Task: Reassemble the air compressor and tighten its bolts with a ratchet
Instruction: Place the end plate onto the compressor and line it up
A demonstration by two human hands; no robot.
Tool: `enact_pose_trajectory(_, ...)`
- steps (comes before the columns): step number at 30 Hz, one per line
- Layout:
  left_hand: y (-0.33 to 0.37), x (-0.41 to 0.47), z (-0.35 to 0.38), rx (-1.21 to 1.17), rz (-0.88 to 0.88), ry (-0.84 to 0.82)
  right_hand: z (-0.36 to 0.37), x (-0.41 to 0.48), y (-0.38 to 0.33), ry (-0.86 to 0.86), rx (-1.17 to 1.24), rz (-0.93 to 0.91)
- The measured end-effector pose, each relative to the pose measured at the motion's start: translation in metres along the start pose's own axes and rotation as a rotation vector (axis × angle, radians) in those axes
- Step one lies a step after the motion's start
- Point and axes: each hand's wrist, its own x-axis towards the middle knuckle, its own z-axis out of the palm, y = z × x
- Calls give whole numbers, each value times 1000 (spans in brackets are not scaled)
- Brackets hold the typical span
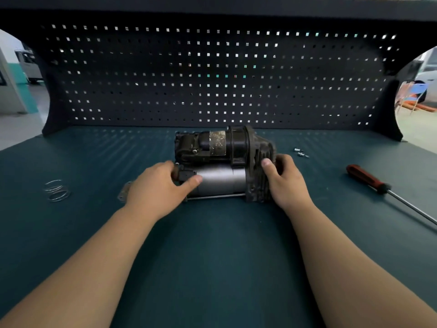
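The compressor (222, 162) sits on the green tabletop (212, 245). The left hand (156, 190) holds its left end, thumb on the grey cylinder, and the right hand (286, 183) holds its finned right end. Small bolts (300, 152) lie near its right, a red-handled tool (369, 179), perhaps a driver, farther right, and a spring (57, 190) well left.

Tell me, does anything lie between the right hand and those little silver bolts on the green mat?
Nothing visible does. The right hand grips the finned end of the dark metal air compressor; the small silver bolts lie on bare green mat just beyond and right of it.
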Motion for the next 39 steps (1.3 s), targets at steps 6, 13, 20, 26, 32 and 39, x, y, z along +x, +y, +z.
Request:
enact_pose_trajectory(6,9,7,4,293,14,4,4,4,-1,37,-8,8)
enact_pose_trajectory(13,4,8,-4,275,-6,40,4,1,-14,83,-14,19)
enact_pose_trajectory(20,-5,4,-13,252,-40,73,1,-8,-31,75,-65,26)
enact_pose_trajectory(26,-4,5,-10,118,-106,106,-3,-7,-43,58,-116,78)
enact_pose_trajectory(32,-5,6,-6,43,-141,88,-2,2,-50,52,-129,98)
enact_pose_trajectory(39,-2,6,4,13,-159,68,1,10,-48,-15,-148,83)
